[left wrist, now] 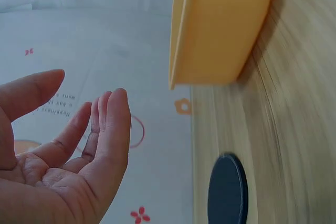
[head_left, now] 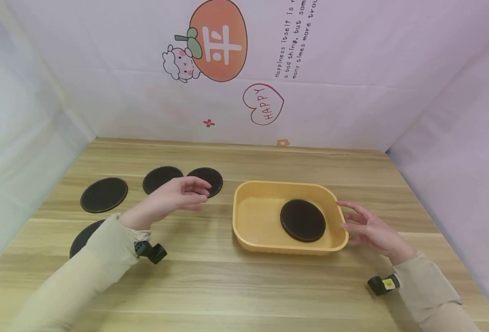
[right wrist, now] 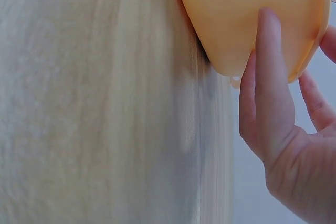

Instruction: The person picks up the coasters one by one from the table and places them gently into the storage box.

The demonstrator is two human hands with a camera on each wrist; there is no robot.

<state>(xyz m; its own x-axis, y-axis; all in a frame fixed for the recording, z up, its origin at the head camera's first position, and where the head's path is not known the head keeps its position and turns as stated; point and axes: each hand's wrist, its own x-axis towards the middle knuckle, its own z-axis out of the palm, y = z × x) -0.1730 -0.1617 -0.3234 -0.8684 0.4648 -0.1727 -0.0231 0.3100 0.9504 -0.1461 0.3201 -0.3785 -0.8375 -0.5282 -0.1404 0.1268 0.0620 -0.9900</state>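
My left hand (head_left: 171,200) hovers over the table with loosely bent fingers and nothing in them. Just beyond it lies a black round disc (head_left: 215,179), with another black disc (head_left: 161,177) beside it, partly covered by the hand. On the right stands a yellow plastic tub (head_left: 254,246), with one black disc (head_left: 303,220) lying flat inside, toward its right end. My right hand (head_left: 379,233) rests its fingertips against the tub's right end and rim. In the right wrist view, its fairly straight fingers (right wrist: 270,72) touch the outer wall.
A black disc (head_left: 104,194) lies farther left on the wooden table (head_left: 236,295). Nearer, my left sleeve partly hides another disc (head_left: 80,237). Printed white cloth (head_left: 335,110) stands behind the table, with plain cloth at both sides.
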